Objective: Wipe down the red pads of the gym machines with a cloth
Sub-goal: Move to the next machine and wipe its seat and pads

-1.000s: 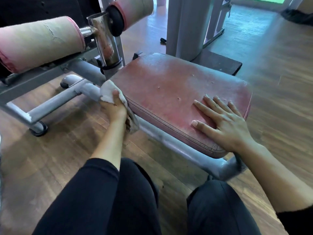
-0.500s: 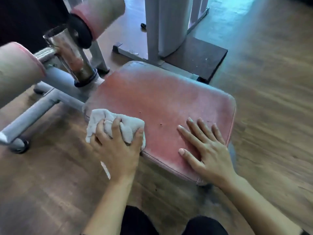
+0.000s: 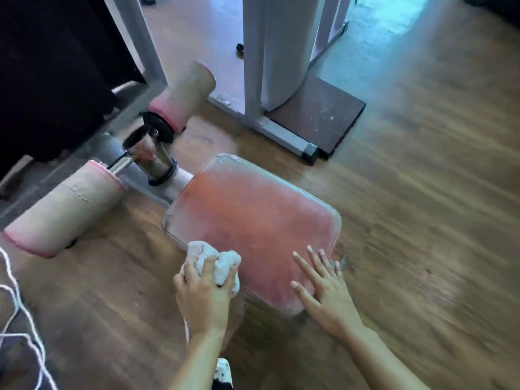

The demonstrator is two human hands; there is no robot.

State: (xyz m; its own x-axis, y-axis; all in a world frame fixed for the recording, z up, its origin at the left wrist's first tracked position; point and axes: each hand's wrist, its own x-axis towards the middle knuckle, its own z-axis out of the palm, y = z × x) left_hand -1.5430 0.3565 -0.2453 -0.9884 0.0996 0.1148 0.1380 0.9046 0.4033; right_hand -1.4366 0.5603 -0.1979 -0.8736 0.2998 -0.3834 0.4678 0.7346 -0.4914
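My left hand (image 3: 205, 294) grips the cloth (image 3: 216, 261), fingers curled over the top of a bunched white wad, and that wad sits right on the near left edge of the red seat pad (image 3: 253, 220). The cloth bulges out ahead of my knuckles, with a little of it poking out under my palm on the right side. My right hand (image 3: 323, 291) lies flat on the near right corner of the same pad, fingers straight and spread, tips pointing away from me and slightly left, holding nothing. The two hands are apart, with a strip of bare pad between them. The pad is a rounded rectangle and lies slantwise to me: its long axis runs from the far left, where it meets the chrome post (image 3: 152, 160), down to the near right under my flat hand. Its worn red face points straight up, paler along the rims. Left of the post a faded roller pad (image 3: 64, 212) lies with pink showing at both ends, and a second roller pad (image 3: 183, 99) angles away behind the post. Wooden floor (image 3: 422, 220) is all around, blurred on the right. A white cord (image 3: 19, 319) loops at the left edge.
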